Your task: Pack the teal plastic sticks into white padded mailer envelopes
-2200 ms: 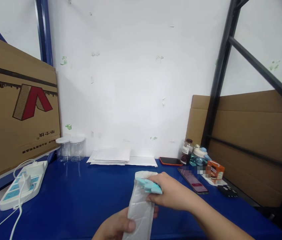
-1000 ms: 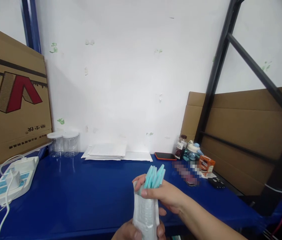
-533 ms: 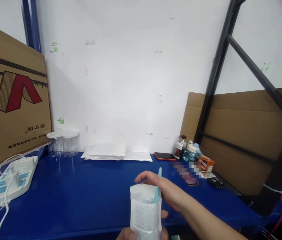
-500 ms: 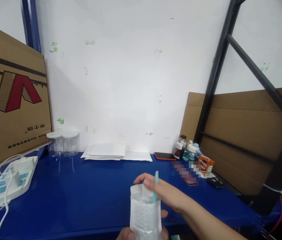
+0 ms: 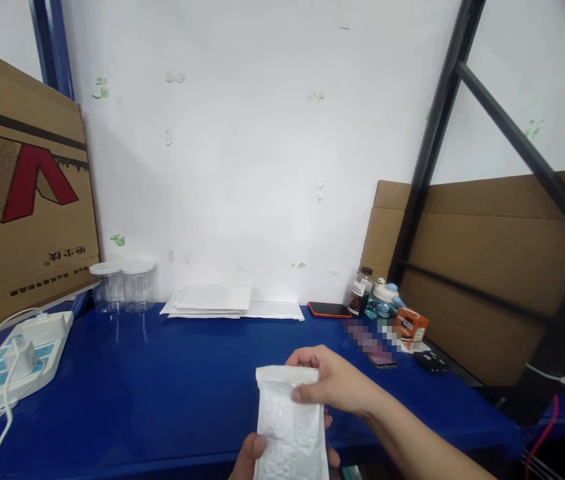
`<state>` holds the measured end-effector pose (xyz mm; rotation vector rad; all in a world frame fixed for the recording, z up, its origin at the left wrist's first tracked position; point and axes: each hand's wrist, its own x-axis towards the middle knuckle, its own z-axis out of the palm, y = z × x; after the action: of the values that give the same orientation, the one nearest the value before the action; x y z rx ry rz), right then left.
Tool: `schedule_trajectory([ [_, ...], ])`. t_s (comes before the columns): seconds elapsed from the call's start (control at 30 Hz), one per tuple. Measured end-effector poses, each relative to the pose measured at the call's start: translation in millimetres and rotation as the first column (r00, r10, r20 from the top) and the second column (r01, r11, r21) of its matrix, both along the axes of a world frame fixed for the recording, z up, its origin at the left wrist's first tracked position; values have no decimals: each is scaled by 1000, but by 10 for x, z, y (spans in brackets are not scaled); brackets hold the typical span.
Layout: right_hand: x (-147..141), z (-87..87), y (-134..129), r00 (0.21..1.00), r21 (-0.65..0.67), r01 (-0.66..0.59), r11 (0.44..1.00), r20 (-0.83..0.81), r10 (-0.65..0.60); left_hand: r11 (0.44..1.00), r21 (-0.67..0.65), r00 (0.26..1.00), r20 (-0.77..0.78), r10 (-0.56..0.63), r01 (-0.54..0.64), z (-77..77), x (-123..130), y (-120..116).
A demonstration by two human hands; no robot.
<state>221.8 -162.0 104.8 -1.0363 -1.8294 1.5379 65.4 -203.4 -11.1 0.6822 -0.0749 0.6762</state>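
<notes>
A white padded envelope (image 5: 289, 433) is upright in front of me at the bottom middle of the head view, past the table's near edge. My left hand (image 5: 252, 453) grips it from below, thumb on the left edge and fingertips showing past its right edge. My right hand (image 5: 325, 380) is closed on its upper right corner, with the thumb on the front face and the other fingers behind the top edge. The lower end of the envelope is cut off by the frame.
Flat white envelopes (image 5: 212, 300) and two lidded clear jars (image 5: 138, 287) stand along the wall. A power strip (image 5: 19, 363) lies left. At right are a phone (image 5: 329, 310), a dark bottle (image 5: 359, 293), a blue bottle (image 5: 382, 301) and an orange box (image 5: 411, 327).
The right hand has gone from outstretched fingers over the envelope's top to a grip on its corner. A light blue strip beside that hand no longer shows. The left thumb sits higher in view.
</notes>
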Motion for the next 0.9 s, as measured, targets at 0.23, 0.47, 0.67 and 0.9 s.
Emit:
schedule_trajectory([
  [0.23,349,-168,305,928,129,324,937,-237,-288,926,341,779,-532,332,-162,233,-562,400],
  [0.47,491,-692,402,847,299,527,795,-112,-519,715,680,286,-727,625,165,470,-870,1098],
  [0.67,244,-1095,85,879,260,473,842,-75,-471,342,784,-7,-396,918,517,487,-619,1640],
  [0.9,139,-989,-182,869,600,81,796,349,-352,78,859,332,-278,901,506,240,-139,1845],
])
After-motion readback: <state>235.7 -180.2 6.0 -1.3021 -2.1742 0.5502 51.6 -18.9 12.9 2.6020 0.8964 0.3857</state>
